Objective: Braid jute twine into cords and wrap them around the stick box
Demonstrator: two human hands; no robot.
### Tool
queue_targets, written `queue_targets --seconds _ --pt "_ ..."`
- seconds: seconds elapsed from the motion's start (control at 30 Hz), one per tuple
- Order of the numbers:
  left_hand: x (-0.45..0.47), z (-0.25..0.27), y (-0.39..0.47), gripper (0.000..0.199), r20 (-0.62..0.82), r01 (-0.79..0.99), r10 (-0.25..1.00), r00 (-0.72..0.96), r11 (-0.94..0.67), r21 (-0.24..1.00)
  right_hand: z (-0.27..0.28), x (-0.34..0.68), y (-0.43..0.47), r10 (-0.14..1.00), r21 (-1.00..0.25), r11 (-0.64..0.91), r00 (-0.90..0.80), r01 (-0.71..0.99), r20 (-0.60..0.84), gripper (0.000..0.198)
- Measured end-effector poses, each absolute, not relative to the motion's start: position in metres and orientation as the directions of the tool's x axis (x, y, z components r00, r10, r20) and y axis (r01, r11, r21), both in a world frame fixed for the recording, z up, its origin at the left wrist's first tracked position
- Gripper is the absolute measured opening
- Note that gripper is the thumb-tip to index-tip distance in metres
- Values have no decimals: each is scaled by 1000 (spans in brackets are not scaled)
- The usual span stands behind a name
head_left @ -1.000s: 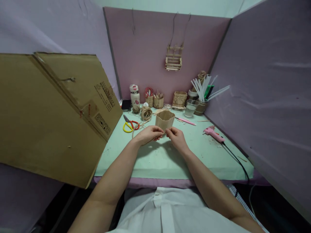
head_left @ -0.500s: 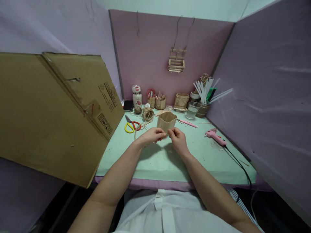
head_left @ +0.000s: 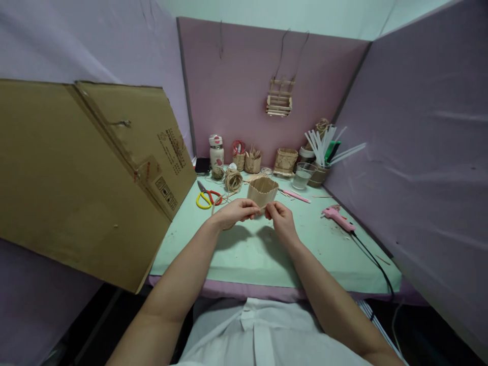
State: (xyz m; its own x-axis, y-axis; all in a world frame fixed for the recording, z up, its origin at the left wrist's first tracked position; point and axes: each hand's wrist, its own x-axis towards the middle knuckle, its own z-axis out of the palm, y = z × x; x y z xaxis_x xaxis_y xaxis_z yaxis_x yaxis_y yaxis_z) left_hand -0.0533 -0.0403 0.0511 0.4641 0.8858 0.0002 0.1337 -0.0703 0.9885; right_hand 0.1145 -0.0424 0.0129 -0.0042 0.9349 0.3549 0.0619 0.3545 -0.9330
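Note:
In front of the brown stick-walled cup [head_left: 262, 189], both hands are pinched close together. My left hand [head_left: 241, 210] grips a strand of jute twine [head_left: 212, 207], which loops out to the left beside the wrist. A short bit of strand shows between the fingertips, and my right hand [head_left: 280, 216] pinches its other side. The cup stands upright just behind the fingers; its lower front is partly covered by them. A ball of twine [head_left: 233, 180] lies behind my left hand, next to scissors [head_left: 209, 195] with red and yellow handles.
On the right lie a pink glue gun [head_left: 338, 218] with a black cord and a pink craft knife [head_left: 295, 195]. A clear cup of water [head_left: 302, 177], stick-filled pots and a bottle [head_left: 216, 151] line the back. A large cardboard sheet [head_left: 95, 193] leans at left.
My fingertips have drawn slightly apart, so the strand between them shows a little more. The cup stays in place; the whole view has shifted slightly.

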Motion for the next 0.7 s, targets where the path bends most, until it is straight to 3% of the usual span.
queue_targets --seconds 0.07,0.17,0.27,0.43,0.5,0.6,0.7 --pt "-60 52 -34 27 52 103 950 308 -87 991 14 122 -38 944 -943 329 -25 46 328 39" --pt "-71 53 -22 26 136 -9 989 -63 -137 990 13 142 -28 939 -931 339 14 137 344 37" --pt "-79 56 -14 22 130 -123 964 -231 -161 979 9 165 -18 946 -917 308 18 254 323 33" --pt "-80 56 -11 18 105 -176 956 -273 -157 972 8 175 -26 984 -974 176 9 145 179 31" --pt "-80 53 -10 21 84 -172 959 -270 -134 976 12 166 -38 986 -994 75 -157 81 61 32" --pt "-83 47 -7 26 74 -78 963 -258 -97 992 23 149 -53 869 -996 -93 -488 1 -81 33" --pt "-80 44 -9 28 203 218 955 -218 -155 963 50 143 -53 879 -908 -124 -469 -400 86 25"
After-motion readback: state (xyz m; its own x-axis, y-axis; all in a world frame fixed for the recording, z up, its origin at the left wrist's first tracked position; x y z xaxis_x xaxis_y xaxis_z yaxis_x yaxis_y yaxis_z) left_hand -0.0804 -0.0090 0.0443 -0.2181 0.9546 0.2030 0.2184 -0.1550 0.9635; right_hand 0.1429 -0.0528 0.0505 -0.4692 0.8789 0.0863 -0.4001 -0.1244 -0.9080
